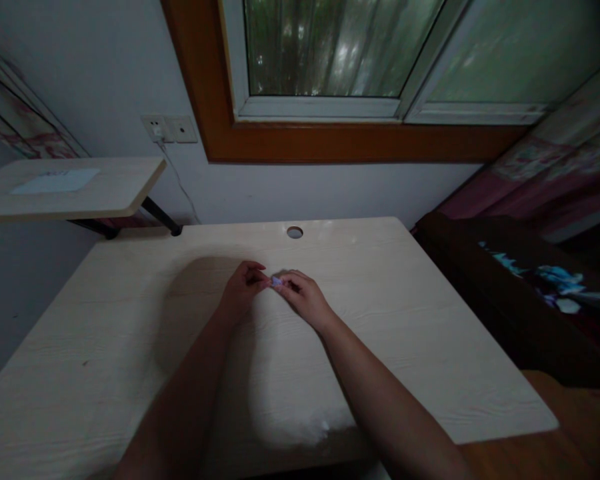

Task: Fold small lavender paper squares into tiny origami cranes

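Observation:
A small purple piece (277, 281), too small to name, is pinched between my two hands above the middle of the table. My left hand (243, 285) has thumb and index finger closed at the piece's left end. From the other side, my right hand (303, 291) grips the piece between thumb and fingers. The fingertips almost meet and hide part of it. Under both arms lies the pale wood-grain table (390, 320), with a shadow around the left hand.
A raised shelf (130, 183) with a paper sheet (57, 180) stands at the back left. A round cable hole (295, 232) is near the table's far edge. Clear crumpled plastic (310, 427) lies near the front. Right of the table is dark furniture (480, 300) with blue and white items.

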`<move>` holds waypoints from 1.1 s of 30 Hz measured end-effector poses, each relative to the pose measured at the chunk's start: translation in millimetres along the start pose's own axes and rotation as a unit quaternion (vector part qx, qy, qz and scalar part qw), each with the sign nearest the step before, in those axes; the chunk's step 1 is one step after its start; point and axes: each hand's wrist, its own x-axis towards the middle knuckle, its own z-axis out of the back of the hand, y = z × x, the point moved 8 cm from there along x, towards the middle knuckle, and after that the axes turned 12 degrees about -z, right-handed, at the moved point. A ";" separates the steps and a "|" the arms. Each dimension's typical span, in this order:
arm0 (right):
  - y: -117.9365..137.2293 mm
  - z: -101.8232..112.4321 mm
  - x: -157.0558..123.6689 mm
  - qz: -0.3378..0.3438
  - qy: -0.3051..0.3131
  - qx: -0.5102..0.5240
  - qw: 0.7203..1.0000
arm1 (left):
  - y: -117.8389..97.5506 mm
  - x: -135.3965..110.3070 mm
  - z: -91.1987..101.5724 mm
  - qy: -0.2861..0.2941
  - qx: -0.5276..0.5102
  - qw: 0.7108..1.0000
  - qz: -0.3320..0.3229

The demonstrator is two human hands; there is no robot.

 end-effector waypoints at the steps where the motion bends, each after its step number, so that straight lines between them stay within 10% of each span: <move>1: -1.0 0.0 0.3 -0.003 0.000 0.002 1.000 | -0.9 -0.3 -0.5 0.001 -0.001 1.000 0.001; 33: -5.0 0.7 2.6 -0.010 0.004 0.018 1.000 | -1.3 0.6 -1.1 -0.022 0.009 1.000 0.020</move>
